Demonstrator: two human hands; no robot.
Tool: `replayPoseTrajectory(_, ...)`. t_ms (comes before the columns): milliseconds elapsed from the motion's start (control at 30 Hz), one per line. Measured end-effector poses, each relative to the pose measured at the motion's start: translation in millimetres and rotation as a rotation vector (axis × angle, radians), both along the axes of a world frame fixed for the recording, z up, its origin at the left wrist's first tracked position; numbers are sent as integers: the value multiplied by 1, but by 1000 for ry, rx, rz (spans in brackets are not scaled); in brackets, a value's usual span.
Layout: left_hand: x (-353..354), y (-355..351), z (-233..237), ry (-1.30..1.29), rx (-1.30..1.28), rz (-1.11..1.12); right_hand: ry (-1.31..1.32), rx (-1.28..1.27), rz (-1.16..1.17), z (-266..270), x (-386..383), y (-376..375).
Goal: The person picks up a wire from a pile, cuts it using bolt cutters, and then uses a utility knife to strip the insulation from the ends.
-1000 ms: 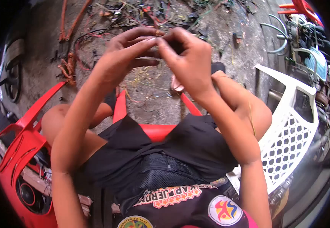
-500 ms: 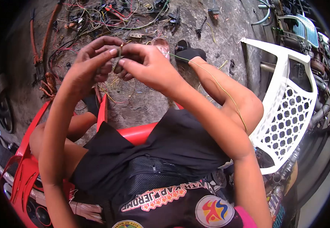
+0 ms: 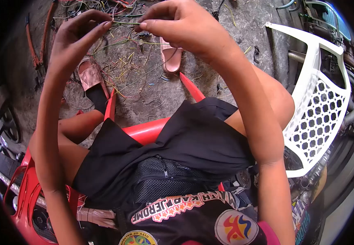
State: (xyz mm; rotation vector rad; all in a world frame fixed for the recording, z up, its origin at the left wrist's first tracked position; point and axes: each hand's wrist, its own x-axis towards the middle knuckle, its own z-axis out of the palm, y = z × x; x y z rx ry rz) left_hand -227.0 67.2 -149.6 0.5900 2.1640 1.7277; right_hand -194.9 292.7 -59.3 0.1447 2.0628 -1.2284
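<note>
A thin green wire (image 3: 125,23) stretches between my two hands at the top of the head view. My left hand (image 3: 81,34) pinches one end of it between thumb and fingertips. On the other side my right hand (image 3: 171,24) grips the wire between thumb and curled fingers. A looser greenish strand (image 3: 134,41) hangs below the hands, above the floor. Many loose wires and short coloured scraps (image 3: 130,67) lie on the concrete beneath.
A white plastic chair (image 3: 313,106) lies at the right, beside metal parts. Red plastic (image 3: 146,131) shows between my legs. Pink slippers (image 3: 171,57) are on the floor. Brown-red cables (image 3: 32,43) lie at the upper left.
My hands have moved up and apart, from close together to a short span of wire between them. The slippers and more of the floor scraps now show below.
</note>
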Motion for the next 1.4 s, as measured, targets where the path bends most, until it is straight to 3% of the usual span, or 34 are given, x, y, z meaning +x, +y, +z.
replayPoseTrajectory(67,4,3,6,-30,-64,-9,202,-271,-56,-28,8,6)
replayPoseTrajectory(100,5,2,9,-60,-124,-19,208,-281,-47,-20,4,3)
replayPoseTrajectory(167,0,-2,8,-22,-159,-36,-18,-103,-85,5,-1,-3)
replayPoseTrajectory(200,-2,-3,10,-33,-154,-52,80,-182,-67,6,0,-2)
replayPoseTrajectory(300,-3,-6,17,-7,-136,-56,11,-316,-57,21,0,2)
replayPoseTrajectory(333,-4,-8,20,-7,-130,-39,58,-19,28,12,-2,-7)
replayPoseTrajectory(433,-5,-11,40,-83,-68,24,333,-220,-90,-10,9,-5)
replayPoseTrajectory(467,-3,-7,49,-179,1,58,425,-104,3,-14,8,0)
replayPoseTrajectory(533,5,5,71,-229,158,136,425,-155,-30,-14,11,-6)
replayPoseTrajectory(633,5,3,82,-258,99,141,405,-213,-88,-7,14,-12)
replayPoseTrajectory(700,7,3,84,-162,104,81,512,-394,-236,3,13,-18)
replayPoseTrajectory(767,10,5,80,2,116,-52,364,-481,-364,20,14,-18)
replayPoseTrajectory(833,16,13,82,6,192,-123,112,-768,-623,26,9,-21)
replayPoseTrajectory(867,20,16,84,-64,218,-120,122,-768,-624,26,8,-19)
replayPoseTrajectory(933,25,21,90,-148,182,-109,26,-1013,-647,14,8,-11)
replayPoseTrajectory(1067,35,30,95,-66,83,51,-42,-1263,-767,2,11,-13)
replayPoseTrajectory(1200,39,36,89,-33,41,47,-153,-1438,-894,11,10,-12)
replayPoseTrajectory(1333,47,42,92,-127,-64,30,-117,-1407,-950,10,8,-8)
replayPoseTrajectory(1400,49,44,91,25,-114,43,-78,-1546,-743,5,4,-5)
